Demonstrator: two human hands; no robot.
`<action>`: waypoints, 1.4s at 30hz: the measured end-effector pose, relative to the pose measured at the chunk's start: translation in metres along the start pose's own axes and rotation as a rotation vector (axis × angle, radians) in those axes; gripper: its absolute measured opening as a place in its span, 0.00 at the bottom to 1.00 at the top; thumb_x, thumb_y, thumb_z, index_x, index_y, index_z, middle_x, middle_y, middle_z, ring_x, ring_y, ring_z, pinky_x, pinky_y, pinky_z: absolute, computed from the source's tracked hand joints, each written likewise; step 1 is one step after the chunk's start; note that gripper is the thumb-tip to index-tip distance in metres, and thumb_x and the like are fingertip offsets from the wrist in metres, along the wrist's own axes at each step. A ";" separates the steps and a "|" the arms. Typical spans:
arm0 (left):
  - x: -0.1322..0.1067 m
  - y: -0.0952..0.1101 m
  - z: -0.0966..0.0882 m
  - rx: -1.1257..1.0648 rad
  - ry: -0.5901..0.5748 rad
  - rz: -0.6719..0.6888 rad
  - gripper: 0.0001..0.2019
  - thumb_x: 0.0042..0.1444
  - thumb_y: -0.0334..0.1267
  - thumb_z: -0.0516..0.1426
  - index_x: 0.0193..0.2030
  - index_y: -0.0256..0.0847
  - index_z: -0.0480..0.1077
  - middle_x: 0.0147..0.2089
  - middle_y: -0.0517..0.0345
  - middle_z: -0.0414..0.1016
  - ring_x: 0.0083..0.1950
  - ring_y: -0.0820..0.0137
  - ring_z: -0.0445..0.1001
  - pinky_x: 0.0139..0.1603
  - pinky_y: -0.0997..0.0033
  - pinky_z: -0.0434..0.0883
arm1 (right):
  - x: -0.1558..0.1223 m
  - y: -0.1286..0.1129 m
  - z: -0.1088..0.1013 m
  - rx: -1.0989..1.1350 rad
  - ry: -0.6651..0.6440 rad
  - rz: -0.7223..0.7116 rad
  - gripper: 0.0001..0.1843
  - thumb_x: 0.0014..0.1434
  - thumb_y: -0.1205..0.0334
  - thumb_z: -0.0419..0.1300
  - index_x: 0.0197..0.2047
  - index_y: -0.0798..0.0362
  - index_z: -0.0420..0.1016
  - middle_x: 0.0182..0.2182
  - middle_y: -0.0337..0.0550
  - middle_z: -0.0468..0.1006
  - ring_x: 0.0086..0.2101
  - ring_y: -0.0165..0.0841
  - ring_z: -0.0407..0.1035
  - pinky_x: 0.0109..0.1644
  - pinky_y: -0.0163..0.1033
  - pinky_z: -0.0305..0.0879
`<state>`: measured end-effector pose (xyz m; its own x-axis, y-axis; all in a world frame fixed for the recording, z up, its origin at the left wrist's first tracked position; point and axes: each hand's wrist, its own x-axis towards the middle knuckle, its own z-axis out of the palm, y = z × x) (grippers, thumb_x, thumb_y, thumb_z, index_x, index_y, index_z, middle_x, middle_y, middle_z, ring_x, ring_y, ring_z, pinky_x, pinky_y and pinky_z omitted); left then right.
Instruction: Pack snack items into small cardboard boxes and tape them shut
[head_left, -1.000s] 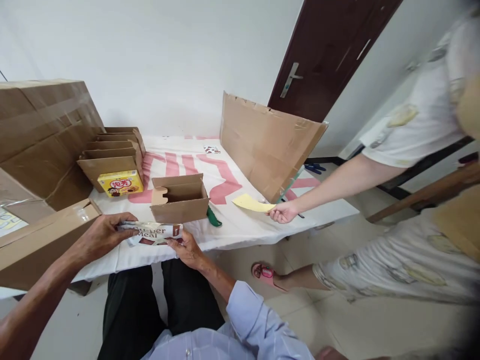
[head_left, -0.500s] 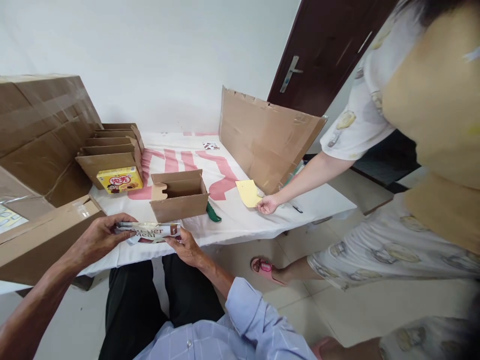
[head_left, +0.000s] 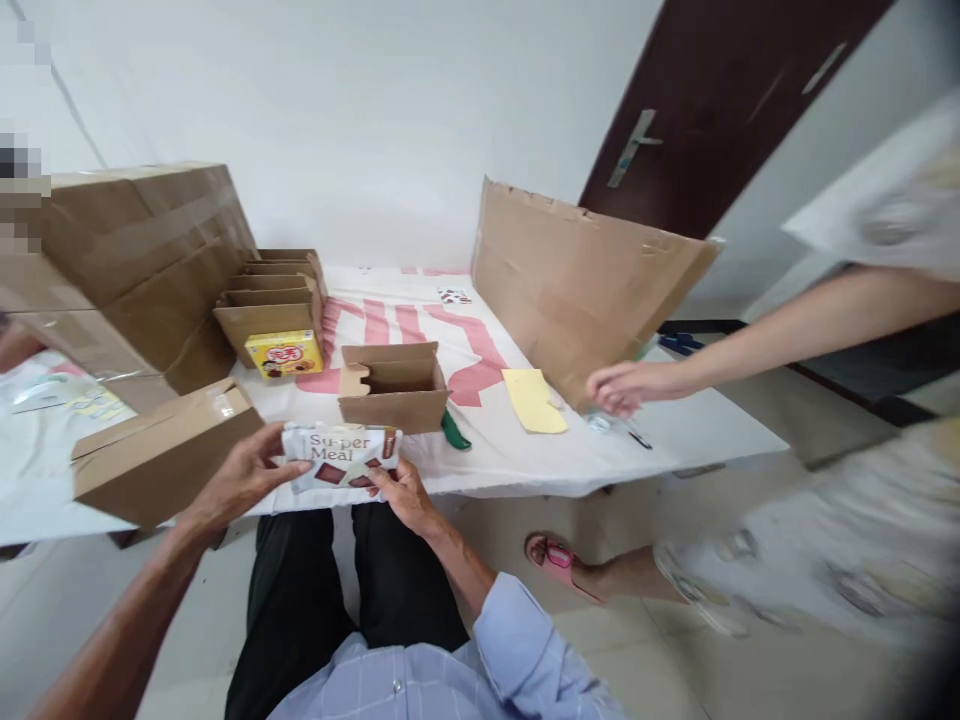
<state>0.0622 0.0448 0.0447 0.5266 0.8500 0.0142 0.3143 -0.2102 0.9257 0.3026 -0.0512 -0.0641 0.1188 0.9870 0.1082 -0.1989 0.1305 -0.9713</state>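
Observation:
Between my two hands I hold a white packet printed "Super Meal" (head_left: pixel 341 452), its printed face turned up toward me over the table's front edge. My left hand (head_left: pixel 251 468) pinches the left end, thumb on top. My right hand (head_left: pixel 405 492) grips the lower right corner, fingers partly hidden behind the packet. Just beyond it stands an open small cardboard box (head_left: pixel 394 408), with a dark green object (head_left: pixel 455 430) beside its right side. Left of that box is a yellow printed box (head_left: pixel 285 354), leaning by several nested open cartons (head_left: pixel 266 315).
A large carton (head_left: pixel 157 260) and a closed cardboard box (head_left: pixel 165 450) stand at left. A cardboard sheet (head_left: pixel 585 290) leans at right. A yellow paper (head_left: pixel 534 402) and a pen (head_left: pixel 640 440) lie near a co-worker's hand (head_left: pixel 626 388). A small printed packet (head_left: pixel 454 296) lies farther back.
The packet has tilted so its printed face shows more fully. The co-worker's hand has let go of the yellow paper and moved right. My view has shifted left.

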 end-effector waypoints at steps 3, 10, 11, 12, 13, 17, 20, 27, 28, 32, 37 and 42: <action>-0.016 -0.022 0.020 -0.092 -0.084 0.005 0.31 0.53 0.66 0.71 0.48 0.39 0.82 0.46 0.45 0.87 0.45 0.55 0.83 0.46 0.58 0.81 | -0.004 0.003 -0.004 -0.033 0.024 0.007 0.28 0.63 0.36 0.71 0.54 0.49 0.79 0.46 0.46 0.88 0.39 0.39 0.85 0.39 0.39 0.77; -0.032 -0.084 0.046 -0.242 0.156 -0.083 0.36 0.53 0.69 0.70 0.51 0.36 0.79 0.35 0.53 0.80 0.31 0.68 0.71 0.27 0.72 0.66 | -0.008 0.021 0.004 -0.205 0.026 0.050 0.23 0.69 0.40 0.66 0.57 0.47 0.72 0.42 0.45 0.89 0.38 0.41 0.84 0.36 0.40 0.77; -0.032 -0.089 0.046 -0.263 0.192 -0.086 0.36 0.52 0.69 0.71 0.51 0.36 0.79 0.34 0.54 0.80 0.30 0.68 0.71 0.27 0.73 0.64 | -0.005 0.024 0.008 -0.221 0.021 0.041 0.23 0.69 0.41 0.65 0.57 0.47 0.72 0.44 0.46 0.89 0.39 0.41 0.84 0.37 0.40 0.78; -0.031 -0.094 0.046 -0.278 0.227 -0.092 0.37 0.51 0.69 0.71 0.51 0.36 0.79 0.33 0.54 0.79 0.30 0.69 0.70 0.26 0.73 0.63 | -0.001 0.026 0.012 -0.234 0.016 0.026 0.22 0.70 0.42 0.64 0.58 0.47 0.72 0.46 0.46 0.89 0.42 0.42 0.85 0.38 0.41 0.79; -0.029 -0.098 0.045 -0.288 0.260 -0.100 0.38 0.50 0.69 0.72 0.52 0.36 0.79 0.33 0.55 0.79 0.29 0.69 0.70 0.25 0.73 0.62 | 0.004 0.027 0.016 -0.245 0.016 0.009 0.22 0.70 0.43 0.63 0.59 0.46 0.71 0.48 0.47 0.89 0.44 0.42 0.85 0.41 0.41 0.79; -0.022 -0.106 0.038 -0.312 0.350 -0.132 0.40 0.47 0.68 0.72 0.55 0.35 0.77 0.34 0.54 0.80 0.30 0.66 0.73 0.24 0.73 0.63 | 0.027 0.025 0.030 -0.298 0.038 -0.028 0.23 0.69 0.46 0.62 0.62 0.46 0.71 0.49 0.46 0.88 0.48 0.43 0.84 0.49 0.44 0.81; -0.009 -0.092 0.020 -0.294 0.416 -0.123 0.39 0.46 0.66 0.73 0.54 0.36 0.77 0.37 0.53 0.82 0.32 0.64 0.76 0.25 0.72 0.66 | 0.050 0.007 0.040 -0.322 0.003 -0.082 0.23 0.70 0.48 0.60 0.64 0.47 0.70 0.49 0.46 0.88 0.46 0.42 0.84 0.52 0.47 0.82; 0.044 0.011 -0.053 -0.184 0.593 0.271 0.30 0.51 0.61 0.72 0.51 0.40 0.75 0.46 0.53 0.82 0.42 0.63 0.78 0.38 0.70 0.75 | 0.130 -0.092 0.072 -0.379 0.068 -0.422 0.26 0.72 0.46 0.59 0.68 0.47 0.69 0.54 0.50 0.86 0.54 0.46 0.81 0.57 0.50 0.81; 0.049 0.025 -0.060 -0.184 0.602 0.302 0.30 0.52 0.61 0.71 0.51 0.40 0.75 0.44 0.54 0.82 0.40 0.65 0.77 0.35 0.70 0.74 | 0.139 -0.107 0.076 -0.375 0.068 -0.467 0.26 0.73 0.45 0.59 0.67 0.47 0.69 0.54 0.51 0.86 0.54 0.46 0.81 0.58 0.51 0.81; 0.057 0.066 -0.076 -0.175 0.609 0.412 0.27 0.55 0.59 0.71 0.50 0.41 0.73 0.42 0.57 0.80 0.36 0.67 0.75 0.33 0.72 0.71 | 0.157 -0.150 0.084 -0.325 0.029 -0.561 0.25 0.74 0.39 0.59 0.65 0.45 0.66 0.46 0.46 0.88 0.46 0.44 0.83 0.54 0.51 0.82; 0.060 0.087 -0.081 -0.158 0.618 0.504 0.25 0.57 0.57 0.71 0.52 0.42 0.74 0.46 0.54 0.81 0.42 0.63 0.77 0.38 0.70 0.74 | 0.160 -0.173 0.084 -0.290 0.008 -0.654 0.26 0.74 0.34 0.59 0.63 0.43 0.65 0.44 0.44 0.87 0.43 0.43 0.83 0.49 0.50 0.83; 0.068 0.105 -0.086 -0.195 0.574 0.625 0.26 0.58 0.55 0.72 0.55 0.42 0.74 0.49 0.52 0.82 0.46 0.62 0.80 0.42 0.68 0.78 | 0.164 -0.189 0.081 -0.283 0.000 -0.740 0.28 0.75 0.33 0.57 0.66 0.42 0.63 0.52 0.48 0.85 0.46 0.43 0.82 0.51 0.51 0.84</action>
<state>0.0626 0.1218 0.1753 0.0613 0.7293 0.6814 -0.0678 -0.6781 0.7318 0.2807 0.0934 0.1547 0.1233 0.6535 0.7468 0.1861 0.7240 -0.6642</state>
